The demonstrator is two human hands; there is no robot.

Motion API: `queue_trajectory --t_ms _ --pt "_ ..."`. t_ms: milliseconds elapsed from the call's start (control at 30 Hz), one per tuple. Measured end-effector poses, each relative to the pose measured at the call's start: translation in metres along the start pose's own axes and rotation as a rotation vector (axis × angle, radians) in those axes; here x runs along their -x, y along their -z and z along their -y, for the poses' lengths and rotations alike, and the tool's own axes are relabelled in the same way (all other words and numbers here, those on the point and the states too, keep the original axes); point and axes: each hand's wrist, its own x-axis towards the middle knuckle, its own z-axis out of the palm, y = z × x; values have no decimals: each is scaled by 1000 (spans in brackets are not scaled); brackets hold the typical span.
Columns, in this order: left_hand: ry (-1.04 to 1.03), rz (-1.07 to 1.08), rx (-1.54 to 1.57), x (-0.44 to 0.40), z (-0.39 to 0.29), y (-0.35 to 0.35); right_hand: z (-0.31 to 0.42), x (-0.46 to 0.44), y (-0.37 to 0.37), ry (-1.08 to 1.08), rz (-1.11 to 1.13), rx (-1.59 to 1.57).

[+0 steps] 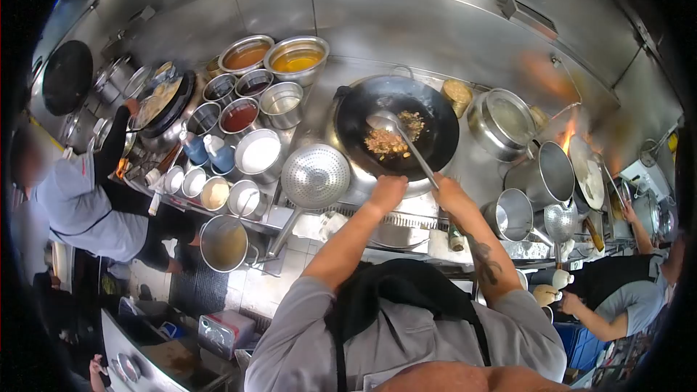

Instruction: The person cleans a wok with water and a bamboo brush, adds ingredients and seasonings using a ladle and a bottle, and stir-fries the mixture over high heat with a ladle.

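A black wok (363, 98) on the range holds browned food bits (388, 142). The bowl of a metal ladle (415, 151) rests among the bits, its handle slanting down to my right hand (451, 194), which is closed around it. At the wok's near rim is my left hand (388, 193), fingers wrapped at the edge, over something pale that is mostly hidden. A perforated strainer (315, 176) lies left of the wok.
Bowls of sauces and powders (260, 152) and two blue bottles stand left. Pots (502, 125) stand right, near a flame (568, 135). One co-worker (91, 210) is far left, another (628, 297) far right. A hanging pot (223, 244) juts from the counter edge.
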Motion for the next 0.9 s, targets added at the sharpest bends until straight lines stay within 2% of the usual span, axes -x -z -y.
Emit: queue_trajectory --t_ms 133,233,267,367,500,600,733,833,900 --pt "-15 -10 -20 -2 3 -6 -26 9 -10 326 -94 -142" --pt "31 56 -75 -5 0 -4 -31 -4 -11 102 -38 29" --pt "35 54 -75 -5 -2 -5 -28 -7 -17 8 -82 79" --pt "29 70 -69 -6 -1 -7 -27 -6 -28 36 -114 234" --pt "33 68 -44 -6 1 -5 -29 4 -4 59 -40 65" --pt "22 42 -50 -5 2 -7 -21 22 12 -106 -102 52" --pt "5 42 -59 -7 5 -13 -68 2 -17 -108 -126 85" --pt "63 151 -19 -8 4 -7 -75 -1 -22 -72 -62 29" --pt "-1 -43 73 -6 0 -5 -69 16 -8 -44 5 -45"
